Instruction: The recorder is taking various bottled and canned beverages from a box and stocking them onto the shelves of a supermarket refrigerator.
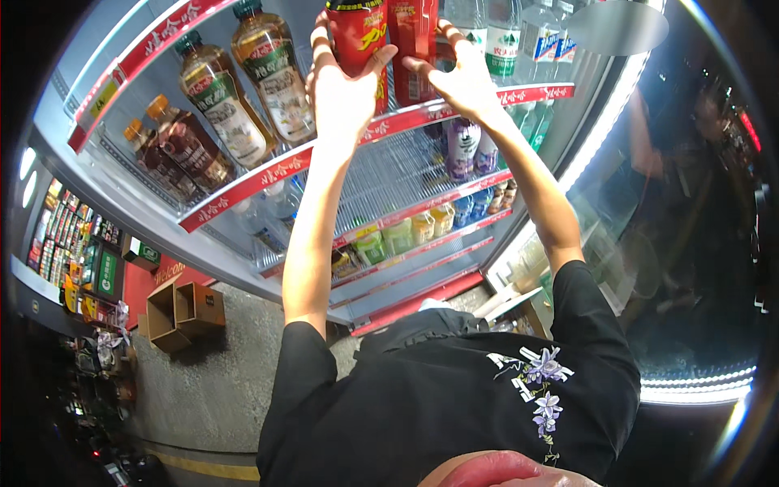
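Both my arms reach up to a red-edged upper shelf (398, 122) of a lit drinks cooler. My left hand (345, 93) is closed around a red bottle (357, 36) with a dark band near its top, the thumb across its front. Beside it a second red bottle (414, 49) stands upright, gripped by my right hand (462, 81) from its right side. The tops of both bottles are cut off by the upper edge of the view. Clear water bottles (503, 40) stand just right of my right hand, and large amber bottles (272, 73) to the left of my left hand.
Smaller dark bottles with orange caps (191, 142) sit farther left. Lower shelves hold purple-labelled bottles (462, 150) and green drinks (385, 242). At right is a glass door (665, 203) with a light strip. Cardboard boxes (182, 316) lie on the grey floor.
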Demonstrator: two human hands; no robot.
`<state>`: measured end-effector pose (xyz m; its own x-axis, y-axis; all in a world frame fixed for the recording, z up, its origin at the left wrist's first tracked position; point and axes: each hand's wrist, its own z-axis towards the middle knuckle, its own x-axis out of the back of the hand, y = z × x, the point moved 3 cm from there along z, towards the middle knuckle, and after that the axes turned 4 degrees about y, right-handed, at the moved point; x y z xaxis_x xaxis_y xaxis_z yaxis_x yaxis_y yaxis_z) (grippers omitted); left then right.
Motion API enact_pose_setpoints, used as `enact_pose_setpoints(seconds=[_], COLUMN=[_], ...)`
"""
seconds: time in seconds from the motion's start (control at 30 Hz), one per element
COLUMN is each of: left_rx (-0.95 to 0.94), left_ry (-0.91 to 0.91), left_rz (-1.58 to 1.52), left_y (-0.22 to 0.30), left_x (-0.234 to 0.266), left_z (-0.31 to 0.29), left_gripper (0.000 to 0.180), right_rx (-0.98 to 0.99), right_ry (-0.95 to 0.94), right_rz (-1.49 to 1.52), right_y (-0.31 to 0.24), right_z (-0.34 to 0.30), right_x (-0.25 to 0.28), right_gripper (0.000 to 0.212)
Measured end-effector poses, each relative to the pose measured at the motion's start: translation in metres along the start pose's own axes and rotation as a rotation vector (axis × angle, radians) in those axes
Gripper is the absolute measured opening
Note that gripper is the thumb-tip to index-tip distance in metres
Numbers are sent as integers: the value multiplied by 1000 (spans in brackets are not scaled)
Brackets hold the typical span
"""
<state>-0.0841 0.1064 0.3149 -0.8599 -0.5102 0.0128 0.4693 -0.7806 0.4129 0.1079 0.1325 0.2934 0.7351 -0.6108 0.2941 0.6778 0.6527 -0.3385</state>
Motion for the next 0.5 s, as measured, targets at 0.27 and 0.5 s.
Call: enact_pose_setpoints(seconds=[0.27, 0.5], left_rx=[227, 169], left_ry=[-56, -110], left_rz=[206, 192], left_y=[-7, -19], left_x=[-8, -8], left_z=[-4, -13], left_gripper=[82, 83], right_rx=[-99, -142], right_ry=[-43, -184], right_rz=[42, 533], right_y=[-8, 7], right_z=[-1, 3], right_x=[-5, -5], right_gripper=[84, 82])
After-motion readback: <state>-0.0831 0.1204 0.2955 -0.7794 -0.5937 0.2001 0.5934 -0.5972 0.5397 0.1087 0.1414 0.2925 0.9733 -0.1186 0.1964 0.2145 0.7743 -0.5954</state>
